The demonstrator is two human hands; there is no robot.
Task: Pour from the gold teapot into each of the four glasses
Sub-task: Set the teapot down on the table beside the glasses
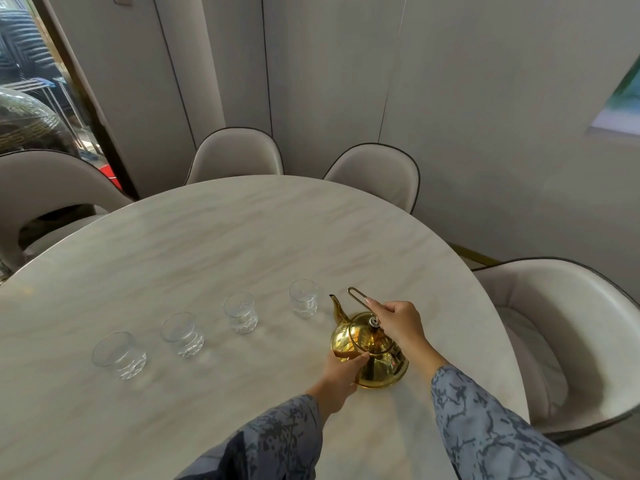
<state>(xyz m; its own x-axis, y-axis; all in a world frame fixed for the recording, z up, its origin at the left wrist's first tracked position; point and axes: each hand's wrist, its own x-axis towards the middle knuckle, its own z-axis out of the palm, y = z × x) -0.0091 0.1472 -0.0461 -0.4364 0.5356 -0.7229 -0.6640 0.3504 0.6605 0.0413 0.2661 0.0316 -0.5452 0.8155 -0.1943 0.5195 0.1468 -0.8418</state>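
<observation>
Nearest the camera, two patterned blue-grey sleeves (491,424) are seen reaching over a pale marble-look table (207,237). The left hand (341,374) is pressed against the near left side of the gold teapot (369,351), its fingers curved around the belly. The right hand (398,323) is closed on the thin wire handle (356,297), which is raised above the lid (367,332). The teapot is set on the table towards its right side, its spout (337,308) pointed away and to the left, towards the closest glass. Whatever is inside the teapot is hidden by the lid.

Four clear glasses are stood in a slanting row to the left of the teapot, well apart from one another. The near-left glass (119,355) and the second glass (183,334) look empty. A little clear liquid appears to lie in the third glass (240,313) and the far glass (303,298), though the level is hard to make out through the patterned walls.

Beyond the table, pale upholstered chairs (239,155) are cut off by its rim.
</observation>
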